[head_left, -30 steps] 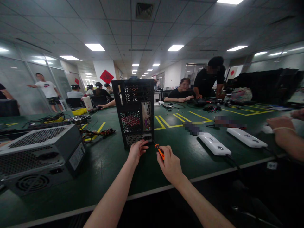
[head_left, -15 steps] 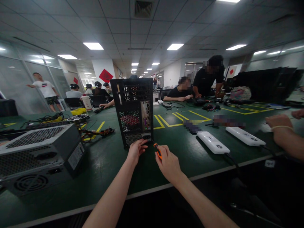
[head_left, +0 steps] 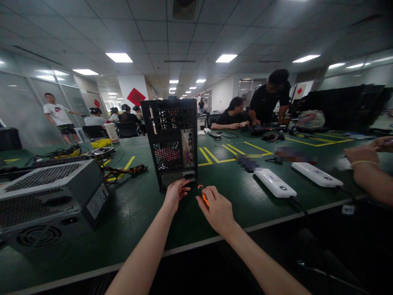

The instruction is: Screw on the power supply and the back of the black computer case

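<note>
A black computer case (head_left: 172, 143) stands upright on the green table, its back with the ports and perforated panels facing me. My left hand (head_left: 175, 196) is at the lower edge of that back, fingers stretched out near the power socket at the bottom. My right hand (head_left: 216, 209) is closed on an orange and black screwdriver (head_left: 204, 199). The screwdriver's tip points toward the case's lower right corner; whether it touches a screw there is too small to tell.
Several grey power supplies (head_left: 52, 200) lie stacked at the left, with cables (head_left: 125, 173) behind them. Two white power banks (head_left: 274, 183) lie at the right, beside a co-worker's hands (head_left: 365, 164). The table's front edge runs below my wrists. Other people stand or sit beyond.
My right hand's fingers have shifted slightly on the screwdriver, with the thumb further out. My left hand stays at the case. A hand seen behind the case at the left is gone from view.
</note>
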`<action>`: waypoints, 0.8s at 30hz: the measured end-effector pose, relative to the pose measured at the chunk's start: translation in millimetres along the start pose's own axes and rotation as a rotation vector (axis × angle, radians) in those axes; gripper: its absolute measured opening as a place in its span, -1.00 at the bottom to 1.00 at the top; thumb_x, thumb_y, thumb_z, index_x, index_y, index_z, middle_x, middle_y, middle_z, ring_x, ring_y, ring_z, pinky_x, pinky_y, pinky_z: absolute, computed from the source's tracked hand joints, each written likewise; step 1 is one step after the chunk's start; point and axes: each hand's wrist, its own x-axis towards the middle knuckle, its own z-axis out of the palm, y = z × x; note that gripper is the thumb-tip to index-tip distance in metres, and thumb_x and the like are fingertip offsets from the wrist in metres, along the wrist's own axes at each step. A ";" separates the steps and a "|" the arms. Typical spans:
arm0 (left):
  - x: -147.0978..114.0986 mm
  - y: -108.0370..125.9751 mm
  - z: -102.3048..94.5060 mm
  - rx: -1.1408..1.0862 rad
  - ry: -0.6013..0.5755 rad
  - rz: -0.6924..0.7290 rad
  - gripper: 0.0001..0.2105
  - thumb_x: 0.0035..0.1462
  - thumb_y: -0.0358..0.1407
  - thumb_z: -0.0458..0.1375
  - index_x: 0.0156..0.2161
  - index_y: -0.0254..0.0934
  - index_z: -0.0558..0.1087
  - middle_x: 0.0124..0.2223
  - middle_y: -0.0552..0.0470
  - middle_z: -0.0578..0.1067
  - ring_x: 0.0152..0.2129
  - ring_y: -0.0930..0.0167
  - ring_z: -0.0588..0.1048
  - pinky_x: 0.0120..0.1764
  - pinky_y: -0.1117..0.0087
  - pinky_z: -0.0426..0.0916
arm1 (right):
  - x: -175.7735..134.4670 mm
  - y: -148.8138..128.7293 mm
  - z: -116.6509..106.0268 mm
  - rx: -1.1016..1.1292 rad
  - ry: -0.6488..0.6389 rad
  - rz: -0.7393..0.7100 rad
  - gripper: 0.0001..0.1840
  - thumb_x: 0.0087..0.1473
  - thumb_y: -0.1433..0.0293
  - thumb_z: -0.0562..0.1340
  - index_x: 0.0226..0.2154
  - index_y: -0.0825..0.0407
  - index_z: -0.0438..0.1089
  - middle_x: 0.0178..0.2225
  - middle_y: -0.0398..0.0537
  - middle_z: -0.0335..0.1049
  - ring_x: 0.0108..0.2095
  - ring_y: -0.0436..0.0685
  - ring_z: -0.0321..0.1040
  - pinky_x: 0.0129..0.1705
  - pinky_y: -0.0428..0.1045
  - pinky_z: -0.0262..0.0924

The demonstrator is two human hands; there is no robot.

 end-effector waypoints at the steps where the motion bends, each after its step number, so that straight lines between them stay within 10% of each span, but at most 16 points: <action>1: 0.2 -0.2 0.1 0.004 0.003 0.000 -0.76 -0.04 -0.33 0.08 -0.21 -0.39 0.34 -0.08 -0.24 0.41 -0.60 0.55 0.43 -0.65 0.59 0.25 | -0.1 -0.4 0.0 0.003 -0.005 0.004 -0.79 0.12 0.30 0.01 -0.28 0.07 0.22 -0.31 -0.02 0.29 -0.38 0.03 0.30 -0.37 -0.09 0.14; 24: -1.4 -3.6 3.0 0.153 0.122 0.140 -0.72 -0.10 -0.40 0.07 -0.19 -0.40 0.32 -0.11 -0.20 0.43 -0.64 0.57 0.42 -0.63 0.58 0.22 | -0.2 1.3 2.8 -0.004 -0.007 0.000 -0.81 0.14 0.34 -0.03 -0.29 0.09 0.21 -0.36 -0.04 0.29 -0.42 0.02 0.28 -0.39 -0.10 0.10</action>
